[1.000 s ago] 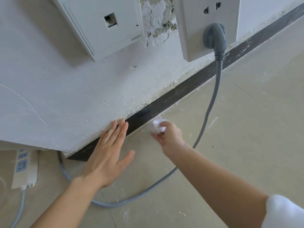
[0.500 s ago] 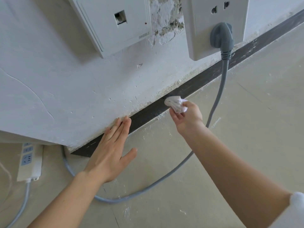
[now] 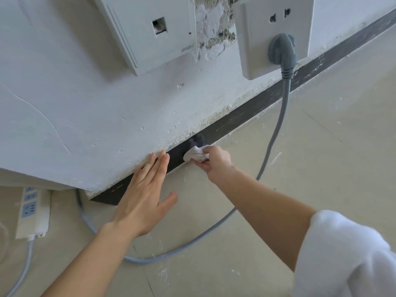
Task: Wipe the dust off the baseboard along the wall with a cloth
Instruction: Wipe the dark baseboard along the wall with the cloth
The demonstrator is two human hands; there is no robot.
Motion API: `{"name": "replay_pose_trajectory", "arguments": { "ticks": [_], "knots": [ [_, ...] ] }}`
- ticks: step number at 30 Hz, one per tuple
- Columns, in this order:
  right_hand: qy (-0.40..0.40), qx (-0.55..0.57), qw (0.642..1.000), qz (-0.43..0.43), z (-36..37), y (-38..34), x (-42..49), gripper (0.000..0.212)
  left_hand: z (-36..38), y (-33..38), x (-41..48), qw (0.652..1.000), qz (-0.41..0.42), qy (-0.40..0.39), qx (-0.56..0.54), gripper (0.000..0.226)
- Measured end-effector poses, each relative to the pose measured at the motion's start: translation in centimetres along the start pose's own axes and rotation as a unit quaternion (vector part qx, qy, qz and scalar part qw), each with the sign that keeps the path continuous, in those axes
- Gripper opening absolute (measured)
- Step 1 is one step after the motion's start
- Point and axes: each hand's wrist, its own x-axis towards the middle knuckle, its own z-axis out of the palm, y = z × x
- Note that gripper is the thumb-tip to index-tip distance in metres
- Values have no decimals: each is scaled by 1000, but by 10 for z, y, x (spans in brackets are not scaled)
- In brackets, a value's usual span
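Note:
A dark baseboard (image 3: 246, 116) runs along the foot of the white wall (image 3: 85, 116), from lower left to upper right, with pale dust streaks on its far part. My right hand (image 3: 215, 162) grips a crumpled white cloth (image 3: 195, 154) and presses it against the baseboard. My left hand (image 3: 143, 196) lies flat and open, fingers together, its fingertips touching the wall's lower edge just left of the cloth. It covers part of the baseboard.
A grey plug (image 3: 281, 53) sits in a white socket (image 3: 272, 37); its grey cable (image 3: 276, 129) hangs across the baseboard and loops over the beige floor (image 3: 321, 168) behind my arms. A white wall box (image 3: 150, 28) projects above. A power strip (image 3: 32, 211) lies at left.
My right hand has swept the cloth back to the left along the baseboard, closer to my left hand. The left hand has stayed against the wall.

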Motion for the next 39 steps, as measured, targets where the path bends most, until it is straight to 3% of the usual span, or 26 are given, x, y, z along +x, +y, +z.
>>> {"name": "replay_pose_trajectory", "arguments": {
  "ticks": [3, 6, 10, 15, 18, 23, 27, 31, 35, 39],
  "knots": [
    [89, 63, 992, -69, -23, -44, 1, 12, 8, -2, 0, 999, 2, 23, 31, 83],
    [144, -9, 985, -94, -27, -55, -16, 16, 17, -3, 0, 992, 27, 69, 101, 80],
    [72, -240, 965, -74, -33, -28, -60, 6, 20, -3, 7, 985, 76, 98, 124, 73],
    [6, -515, 846, -137, -53, -43, -119, 12, 3, 13, 24, 976, 158, 68, 136, 74],
    [-45, -551, 826, -112, -66, -75, -146, 15, -7, 33, 41, 970, 191, 45, 147, 76],
    [-148, -596, 789, -13, -110, -127, -148, 10, -3, 49, 76, 958, 212, 74, 176, 69],
    [-114, -648, 753, 0, -139, -160, -123, 10, 10, 51, 89, 946, 230, 106, 200, 68],
    [-54, -622, 779, -51, -145, -175, -65, 10, 21, 52, 96, 953, 198, 103, 207, 67],
    [-63, -572, 817, -47, -132, -167, -13, 9, 24, 63, 94, 969, 110, 89, 201, 76],
    [-115, -434, 893, -9, -112, -143, 18, 9, 15, 77, 95, 982, 46, 59, 176, 83]
  ]
}}
